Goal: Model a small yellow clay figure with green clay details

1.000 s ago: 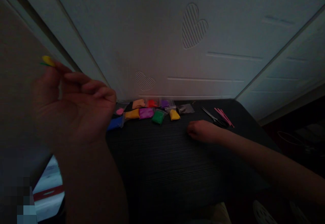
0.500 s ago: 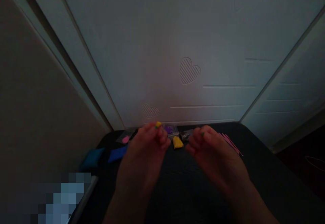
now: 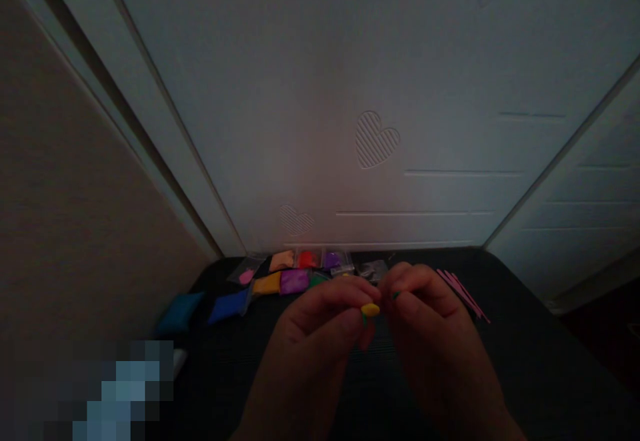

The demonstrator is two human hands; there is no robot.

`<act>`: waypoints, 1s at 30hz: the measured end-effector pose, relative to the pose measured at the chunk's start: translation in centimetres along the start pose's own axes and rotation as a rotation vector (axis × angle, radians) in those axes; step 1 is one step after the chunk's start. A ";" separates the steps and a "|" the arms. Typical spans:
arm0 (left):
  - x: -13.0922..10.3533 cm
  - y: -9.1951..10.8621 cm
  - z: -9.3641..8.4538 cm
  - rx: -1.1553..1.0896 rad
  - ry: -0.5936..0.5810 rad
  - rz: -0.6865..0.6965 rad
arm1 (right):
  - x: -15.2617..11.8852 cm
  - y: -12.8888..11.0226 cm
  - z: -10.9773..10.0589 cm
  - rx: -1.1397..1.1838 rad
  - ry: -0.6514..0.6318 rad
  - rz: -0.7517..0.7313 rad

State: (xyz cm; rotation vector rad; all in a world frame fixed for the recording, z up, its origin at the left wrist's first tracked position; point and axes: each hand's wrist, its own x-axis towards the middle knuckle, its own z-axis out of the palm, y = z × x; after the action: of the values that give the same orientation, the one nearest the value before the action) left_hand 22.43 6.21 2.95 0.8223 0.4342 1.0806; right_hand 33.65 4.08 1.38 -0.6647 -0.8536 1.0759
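Between the thumb and forefinger of my left hand point(image 3: 320, 328) is a small yellow clay piece point(image 3: 371, 310) with a bit of green beneath it. My right hand point(image 3: 430, 321) is close beside it, pinching a tiny green clay piece point(image 3: 397, 294). The fingertips of both hands nearly meet above the dark table. Behind them lie bags of coloured clay, among them an orange bag point(image 3: 267, 284), a purple bag point(image 3: 295, 282) and a green bag point(image 3: 318, 279) that my left hand partly covers.
On the dark table point(image 3: 210, 374) are a blue bag point(image 3: 229, 306) and a teal bag point(image 3: 181, 312) at left. Red clay point(image 3: 307, 258) in a clear container sits by the white panel point(image 3: 260, 94). Pink sticks point(image 3: 463, 293) lie at right. A pixelated patch covers the lower left.
Both hands have come closer together and lower, the left one moving right with the yellow piece. More clay bags show behind it, and the loose yellow lump is now mostly hidden.
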 end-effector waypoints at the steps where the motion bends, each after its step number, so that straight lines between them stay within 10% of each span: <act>1: 0.0 0.0 0.0 -0.003 0.006 -0.002 | 0.0 0.1 -0.1 -0.014 -0.013 -0.012; 22: 0.3 -0.5 -1.0 0.007 -0.076 0.037 | -0.1 1.0 0.0 -0.034 -0.070 -0.048; 30: 0.3 -0.2 -1.1 0.019 -0.089 0.003 | -0.1 0.0 -0.2 -0.477 -0.028 -0.367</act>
State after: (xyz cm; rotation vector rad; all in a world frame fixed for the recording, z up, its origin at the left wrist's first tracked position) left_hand 21.92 6.81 2.16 0.8848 0.3688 1.0392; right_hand 33.75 4.01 1.25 -0.8472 -1.2199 0.5525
